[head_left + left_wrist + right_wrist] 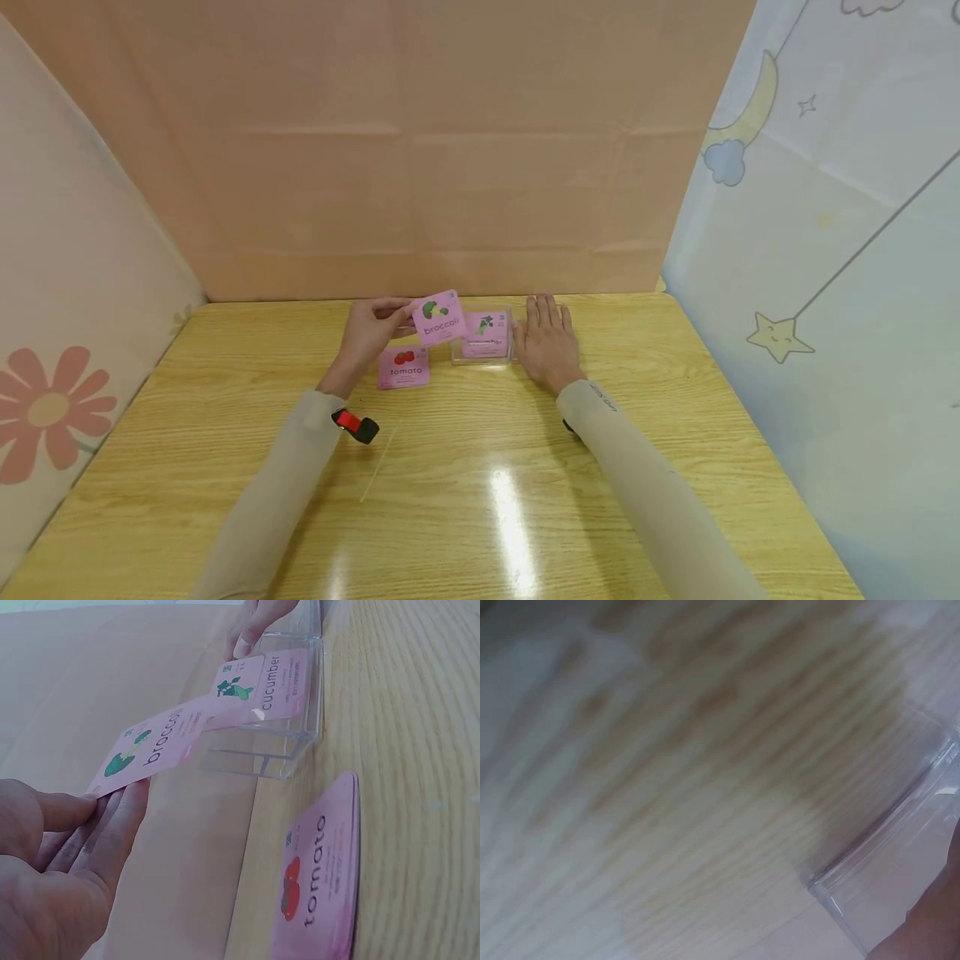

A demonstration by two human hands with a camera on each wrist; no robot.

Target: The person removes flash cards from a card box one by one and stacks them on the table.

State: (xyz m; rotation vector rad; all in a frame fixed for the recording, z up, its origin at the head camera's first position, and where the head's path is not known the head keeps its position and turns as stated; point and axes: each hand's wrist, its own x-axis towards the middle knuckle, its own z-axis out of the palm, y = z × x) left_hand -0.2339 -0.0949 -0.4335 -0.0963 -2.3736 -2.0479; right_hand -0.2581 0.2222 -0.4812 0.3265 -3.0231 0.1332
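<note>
Between thumb and fingers, my left hand (367,329) pinches a pink broccoli card (438,318) by its left edge, tilted and raised off the table. Its far edge overlaps a cucumber card (262,690) in the left wrist view. That cucumber card sits in a clear plastic box (480,361). My right hand (551,342) lies at the box's right side, fingers straight; its thumb appears to touch the box or card edge. Below my left hand, a pile of pink cards lies on the table, topped by a tomato card (403,368).
The wooden table (450,467) runs to a brown-covered wall (420,167) just behind the box. Patterned walls stand on the left and right. A thin pale strip (378,462) lies near the left wrist.
</note>
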